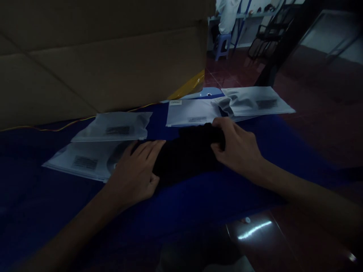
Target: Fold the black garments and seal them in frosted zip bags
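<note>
A dark black piece of folded cloth (187, 155) lies on the blue table cover (181, 204) between my hands; its exact kind is too dark to make out. My right hand (238, 145) is closed on its right end, thumb below and fingers curled over the top corner. At the left end, my left hand (136, 173) grips the edge, with fingers along the top and the thumb bent lower down. Just behind my left hand are two frosted zip bags (113, 126) with printed labels, one partly over the other. The hand covers part of the nearer bag (82, 160).
A large cardboard box (113, 71) stands along the back left, with yellow tape (190, 87) at its corner and a thin yellow wire before it. More frosted bags (255, 101) lie at the back right. Beyond, a person (228, 17) sits on a blue stool (222, 46).
</note>
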